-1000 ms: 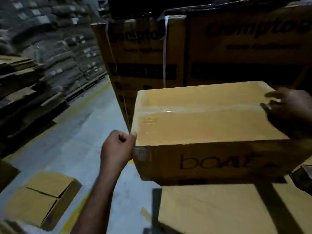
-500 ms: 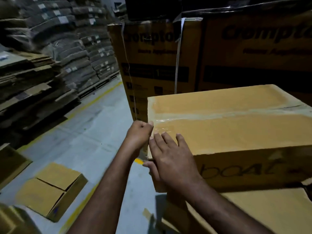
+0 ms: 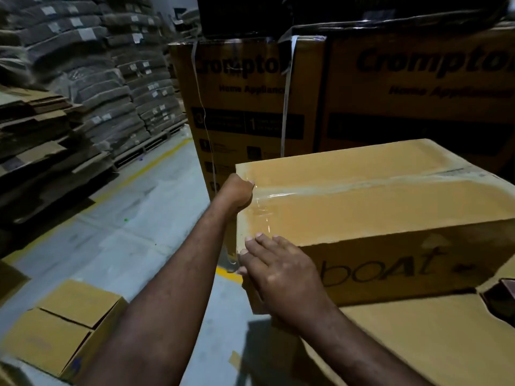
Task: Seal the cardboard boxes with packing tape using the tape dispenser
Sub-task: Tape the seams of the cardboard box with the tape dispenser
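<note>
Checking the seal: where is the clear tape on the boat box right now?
In the head view, the clear tape runs along the top seam of the boat box, its left end by the left hand.

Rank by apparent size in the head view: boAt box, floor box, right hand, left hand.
1. boAt box
2. floor box
3. right hand, left hand: unranked; the right is nearer the camera.

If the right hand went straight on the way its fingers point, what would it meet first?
Probably the boat box, at its near left corner, which the right hand seems to touch; beyond is the left hand.
</note>
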The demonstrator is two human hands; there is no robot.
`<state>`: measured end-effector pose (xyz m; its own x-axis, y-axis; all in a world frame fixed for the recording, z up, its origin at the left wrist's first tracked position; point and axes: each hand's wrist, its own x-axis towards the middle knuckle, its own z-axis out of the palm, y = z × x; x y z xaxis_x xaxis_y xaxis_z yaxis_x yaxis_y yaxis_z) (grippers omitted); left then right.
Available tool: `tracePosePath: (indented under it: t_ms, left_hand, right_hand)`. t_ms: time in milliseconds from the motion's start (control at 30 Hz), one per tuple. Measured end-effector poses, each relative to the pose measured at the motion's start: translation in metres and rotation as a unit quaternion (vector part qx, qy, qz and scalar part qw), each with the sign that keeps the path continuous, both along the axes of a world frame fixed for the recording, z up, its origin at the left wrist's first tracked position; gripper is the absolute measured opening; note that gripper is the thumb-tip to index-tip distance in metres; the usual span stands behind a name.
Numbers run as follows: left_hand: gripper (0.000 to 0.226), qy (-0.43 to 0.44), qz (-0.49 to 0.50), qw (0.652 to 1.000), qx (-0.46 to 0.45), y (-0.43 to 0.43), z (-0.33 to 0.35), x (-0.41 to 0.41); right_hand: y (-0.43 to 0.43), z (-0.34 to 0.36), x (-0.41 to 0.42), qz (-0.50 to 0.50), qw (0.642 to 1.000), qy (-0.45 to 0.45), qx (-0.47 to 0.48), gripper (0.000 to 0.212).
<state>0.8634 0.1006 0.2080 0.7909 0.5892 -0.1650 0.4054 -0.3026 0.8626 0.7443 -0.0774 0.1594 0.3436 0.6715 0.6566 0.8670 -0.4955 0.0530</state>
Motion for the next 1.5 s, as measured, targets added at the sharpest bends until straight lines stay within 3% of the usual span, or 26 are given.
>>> tracePosePath:
  t_ms: [100,233,367,567,733,833,933,1033,1133,1367,1433,1500]
  left_hand:
    - [0.043,-0.008,-0.002,1.000,0.016,-0.003,-0.003,0.006]
    - [0.036,-0.031,0.008,0.999,-0.005,-0.004,-0.017,0.009]
    - [0.035,-0.047,0.025,0.998,-0.038,0.008,-0.019,0.006]
    - [0.064,-0.052,-0.055,0.990,-0.117,0.024,-0.002,0.014]
    - [0.023,-0.094,-0.052,0.985,-0.132,0.029,-0.005,0.027]
    - [0.015,-0.105,-0.005,0.983,-0.149,0.020,0.006,0.025]
    - [0.026,-0.119,0.036,0.981,-0.152,0.021,0.013,0.027]
    - [0.020,-0.137,0.057,0.975,-0.163,0.018,0.024,0.019]
    - [0.026,-0.118,0.041,0.987,-0.105,0.013,0.028,0.001]
    - [0.038,-0.055,-0.178,0.980,0.065,0.011,0.014,-0.033]
    - [0.039,0.005,-0.249,0.965,0.078,0.003,0.014,-0.040]
    - [0.040,0.044,-0.310,0.947,0.069,-0.008,0.014,-0.042]
  right_hand:
    - [-0.004,0.012,0.006,-0.027,0.999,0.036,0.000,0.037]
    - [-0.010,0.015,0.005,-0.131,0.985,0.080,-0.083,0.073]
    - [-0.007,0.010,0.000,-0.129,0.985,0.090,-0.074,0.067]
    - [-0.006,0.007,0.004,-0.095,0.993,0.045,-0.057,0.064]
    - [-0.010,0.009,-0.004,-0.123,0.989,0.061,-0.055,0.061]
    - [-0.016,0.006,-0.024,-0.221,0.965,0.140,-0.017,0.066]
    - [-0.028,0.009,-0.036,-0.316,0.930,0.184,0.021,0.088]
    - [-0.044,0.017,-0.040,-0.318,0.931,0.161,0.072,0.091]
    - [-0.073,0.020,-0.041,-0.324,0.921,0.172,0.129,0.094]
    - [-0.143,-0.005,-0.077,-0.253,0.872,0.312,0.281,0.092]
    - [-0.150,-0.012,-0.094,-0.224,0.822,0.375,0.365,0.087]
    - [-0.151,-0.013,-0.105,-0.200,0.737,0.432,0.480,0.079]
